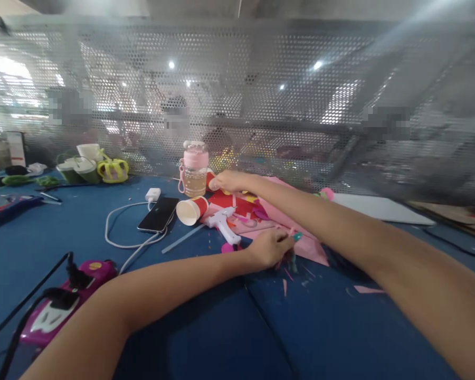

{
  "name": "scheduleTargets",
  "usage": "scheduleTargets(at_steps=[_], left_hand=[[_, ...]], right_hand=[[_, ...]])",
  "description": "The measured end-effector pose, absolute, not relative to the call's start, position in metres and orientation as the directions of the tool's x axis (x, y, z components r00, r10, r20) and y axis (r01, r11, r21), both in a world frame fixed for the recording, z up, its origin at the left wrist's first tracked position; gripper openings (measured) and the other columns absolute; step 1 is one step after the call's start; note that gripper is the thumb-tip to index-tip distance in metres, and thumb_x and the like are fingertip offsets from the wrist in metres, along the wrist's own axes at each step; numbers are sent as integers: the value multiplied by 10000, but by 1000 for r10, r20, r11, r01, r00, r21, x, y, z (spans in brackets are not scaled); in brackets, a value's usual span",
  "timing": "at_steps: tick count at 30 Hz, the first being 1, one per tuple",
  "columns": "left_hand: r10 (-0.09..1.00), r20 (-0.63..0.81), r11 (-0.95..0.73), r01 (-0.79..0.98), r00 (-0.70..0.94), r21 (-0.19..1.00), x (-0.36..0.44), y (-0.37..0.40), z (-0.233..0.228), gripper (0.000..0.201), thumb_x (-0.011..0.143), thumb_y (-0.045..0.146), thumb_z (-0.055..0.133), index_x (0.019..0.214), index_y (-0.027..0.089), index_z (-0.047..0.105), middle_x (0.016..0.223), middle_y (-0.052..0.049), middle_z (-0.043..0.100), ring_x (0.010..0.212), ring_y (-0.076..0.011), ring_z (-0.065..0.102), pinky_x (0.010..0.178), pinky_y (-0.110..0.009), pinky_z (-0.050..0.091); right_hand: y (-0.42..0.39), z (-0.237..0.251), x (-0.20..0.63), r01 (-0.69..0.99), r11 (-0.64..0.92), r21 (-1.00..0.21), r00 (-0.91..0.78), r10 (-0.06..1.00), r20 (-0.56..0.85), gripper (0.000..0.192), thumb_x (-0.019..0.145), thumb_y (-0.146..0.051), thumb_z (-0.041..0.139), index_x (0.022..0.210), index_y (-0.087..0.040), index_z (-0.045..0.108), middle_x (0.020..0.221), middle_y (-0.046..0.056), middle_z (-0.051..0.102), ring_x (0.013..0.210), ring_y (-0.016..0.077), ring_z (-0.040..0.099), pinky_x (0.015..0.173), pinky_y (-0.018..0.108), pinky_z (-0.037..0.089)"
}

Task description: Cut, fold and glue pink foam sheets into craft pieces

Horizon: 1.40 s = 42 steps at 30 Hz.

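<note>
Fingers of our left hand [268, 248] pinch a small green-tipped piece [296, 237] mid-frame; our right hand [226, 182] rests loosely curled on red paper scraps [231, 201] above.

Small teal-tipped piece [296, 237] on pink sheet [301, 237]

My left hand [268, 248] is closed over something small, only a teal tip shows; can't tell what it is. Right hand [228, 182] fingertips are hidden behind the pink-capped bottle [193, 170]. Purple power strip [65, 301] is half covered by my forearm. Figures behind the mesh screen [261, 100] are blurred. Both arms are cut off by the bottom edge.
</note>
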State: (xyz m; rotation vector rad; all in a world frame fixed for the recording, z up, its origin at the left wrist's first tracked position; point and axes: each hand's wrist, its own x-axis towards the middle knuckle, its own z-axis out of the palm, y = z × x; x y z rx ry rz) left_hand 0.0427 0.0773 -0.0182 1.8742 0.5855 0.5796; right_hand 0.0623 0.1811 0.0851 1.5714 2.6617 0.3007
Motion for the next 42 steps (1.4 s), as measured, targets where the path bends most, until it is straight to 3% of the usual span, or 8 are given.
scheduleTargets(at_steps=[5, 9, 14, 18, 22, 28, 32, 42], left_hand=[[647, 363, -661, 256, 670, 705, 43, 70, -13, 331, 812, 219, 400, 494, 194, 312, 522, 25, 404, 549, -119, 429, 553, -236, 351], [638, 405, -715, 309, 655, 627, 48, 67, -16, 107, 766, 216, 482, 671, 178, 455, 717, -36, 523, 755, -188, 493, 741, -320, 394], [659, 393, -618, 163, 641, 769, 52, 66, -11, 317, 700, 212, 516, 998, 113, 477, 999, -122, 520, 940, -224, 486, 831, -378, 399], [474, 459, -558, -147, 751, 817, 50, 64, -3, 556, 688, 172, 480, 1234, 175, 379, 1192, -116, 487, 1063, -226, 470, 901, -387, 373], [350, 531, -546, -292, 772, 785, 51, 63, 0, 537, 755, 253, 494, 1278, 227, 376, 1286, -91, 451, 1169, -240, 412, 985, -408, 298], [519, 477, -546, -155, 709, 824, 61, 64, 2, 350, 738, 283, 588, 1087, 244, 587, 1167, -66, 570, 1118, -223, 483, 980, -389, 335], [500, 550, -598, -193, 669, 778, 63, 66, 2, 290, 731, 247, 603, 1019, 227, 627, 1076, -72, 626, 1043, -209, 542, 937, -377, 384], [616, 643, -678, -108, 455, 727, 63, 73, -2, 226, 663, 141, 661, 876, 217, 667, 857, -36, 672, 837, -167, 572, 798, -322, 432]], right_hand=[[86, 88, 105, 909, 417, -22, -375, 839, 394, 513, 926, -247, 22, 701, -148, 473, 600, 20, 523, 589, 94, 525, 602, 221, 415], [22, 55, 138, 670, 501, -548, -163, 819, 550, 400, 905, -390, 223, 579, -204, 360, 444, -45, 399, 408, 80, 416, 441, 216, 346], [0, 14, 159, 438, 454, -776, 51, 849, 526, 385, 863, -468, 308, 591, -204, 376, 440, -53, 378, 392, 83, 363, 399, 226, 300], [-2, -5, 170, 302, 460, -835, 129, 848, 514, 358, 848, -487, 329, 656, -198, 415, 498, -49, 385, 413, 87, 356, 393, 230, 288], [-5, -12, 180, 243, 486, -840, 105, 847, 520, 344, 844, -505, 318, 729, -198, 423, 516, -48, 389, 417, 89, 358, 391, 230, 298], [-6, -10, 187, 227, 491, -841, -14, 865, 501, 324, 830, -525, 322, 758, -213, 374, 517, -55, 381, 399, 86, 347, 373, 226, 297], [-6, -9, 186, 212, 478, -852, -19, 874, 486, 328, 834, -527, 303, 737, -226, 387, 528, -35, 410, 433, 109, 396, 406, 249, 350], [14, -17, 189, -87, 435, -896, 363, 851, 378, 368, 758, -574, 410, 666, -217, 409, 539, -28, 434, 442, 112, 444, 373, 246, 380]])
